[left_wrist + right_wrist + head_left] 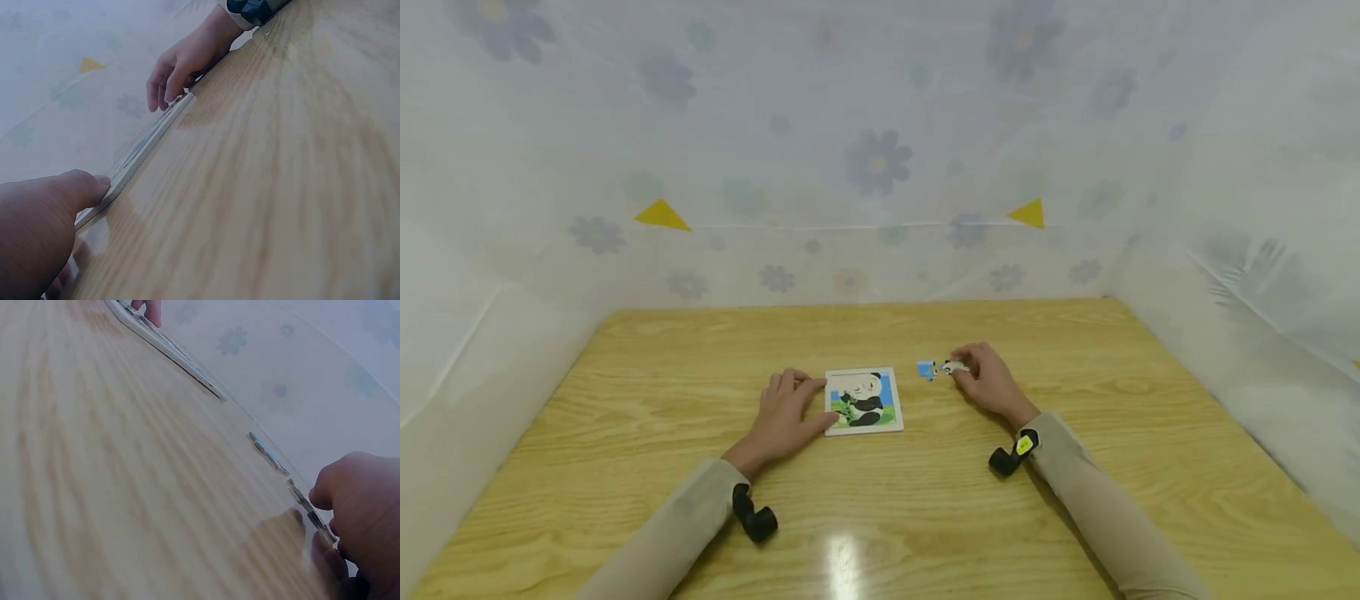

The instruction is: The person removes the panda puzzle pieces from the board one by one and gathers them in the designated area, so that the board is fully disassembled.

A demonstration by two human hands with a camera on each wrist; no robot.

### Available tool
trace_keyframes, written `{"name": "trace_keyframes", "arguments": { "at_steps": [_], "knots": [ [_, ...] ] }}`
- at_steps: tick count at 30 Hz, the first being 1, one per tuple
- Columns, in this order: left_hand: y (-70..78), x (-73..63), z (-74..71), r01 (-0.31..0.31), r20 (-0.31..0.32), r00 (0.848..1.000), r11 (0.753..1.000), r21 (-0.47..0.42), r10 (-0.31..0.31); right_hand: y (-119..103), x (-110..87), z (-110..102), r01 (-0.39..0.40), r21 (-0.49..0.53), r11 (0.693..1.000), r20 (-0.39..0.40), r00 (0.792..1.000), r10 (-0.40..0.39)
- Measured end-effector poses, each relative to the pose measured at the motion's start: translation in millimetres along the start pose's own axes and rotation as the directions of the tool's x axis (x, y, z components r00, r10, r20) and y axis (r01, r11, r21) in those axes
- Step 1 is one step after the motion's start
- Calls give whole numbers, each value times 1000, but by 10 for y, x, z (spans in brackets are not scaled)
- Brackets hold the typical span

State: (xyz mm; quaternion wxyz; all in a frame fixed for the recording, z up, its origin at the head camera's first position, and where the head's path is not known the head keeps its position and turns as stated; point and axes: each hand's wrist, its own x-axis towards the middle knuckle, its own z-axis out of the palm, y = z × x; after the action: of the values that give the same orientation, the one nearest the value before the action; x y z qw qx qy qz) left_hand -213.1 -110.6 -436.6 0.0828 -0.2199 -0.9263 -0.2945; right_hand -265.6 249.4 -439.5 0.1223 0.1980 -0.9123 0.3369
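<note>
A person's two forearms (1105,508) in long beige sleeves (673,525) reach in from the lower corners of the head view, angled toward each other, wrists (1024,412) bare past the cuffs. The left hand (786,417) is palm down, its thumb (820,423) stretched toward the right hand and set well apart from the index finger; the other fingers are loosely bent. The right hand (992,383), well apart from the left, has its knuckles arched, with thumb and index finger bent toward each other in a pinch, tips pointing left.
</note>
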Motion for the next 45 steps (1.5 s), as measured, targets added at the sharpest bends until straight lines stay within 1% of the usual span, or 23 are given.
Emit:
{"name": "trace_keyframes", "arguments": {
  "at_steps": [5,8,13,16,18,20,23,30,32,34,37,40,45],
  "knots": [
    [-8,-3,10,7,4,1000,1000,-7,-7,10,7,12,-49,51,997,-26,998,51],
    [-7,-3,12,12,4,1000,1000,-7,-12,15,5,16,-46,57,997,-55,997,49],
    [14,3,0,20,8,1000,1000,-11,-20,-5,7,4,3,51,999,-108,994,2],
    [34,8,2,17,20,1000,1000,-20,-17,-16,8,1,41,45,998,-105,994,-36],
    [38,10,13,12,24,1000,1000,-21,-12,-17,13,13,77,40,996,-80,994,-74],
    [37,7,20,10,22,1000,1000,-16,-10,-26,14,36,106,51,993,-39,994,-104],
    [29,-1,22,11,15,1000,1000,-4,-11,-52,25,84,145,62,988,11,989,-146],
    [7,12,0,1,3,1000,1000,2,-1,-168,106,115,120,107,987,81,988,-129],
    [5,22,-2,-3,-2,1000,1000,7,3,-199,144,113,124,117,985,103,985,-136],
    [2,23,-6,3,-8,1000,1000,4,-3,-231,181,111,144,125,982,135,978,-161],
    [-3,13,-7,13,-4,1000,1000,5,-13,-283,220,112,173,105,979,201,961,-192],
    [-1,8,4,13,3,1000,1000,10,-14,-338,245,120,195,80,977,249,945,-209],
    [13,9,10,11,2,1000,1000,3,-11,-416,291,174,206,82,975,293,930,-221]
  ]
}}
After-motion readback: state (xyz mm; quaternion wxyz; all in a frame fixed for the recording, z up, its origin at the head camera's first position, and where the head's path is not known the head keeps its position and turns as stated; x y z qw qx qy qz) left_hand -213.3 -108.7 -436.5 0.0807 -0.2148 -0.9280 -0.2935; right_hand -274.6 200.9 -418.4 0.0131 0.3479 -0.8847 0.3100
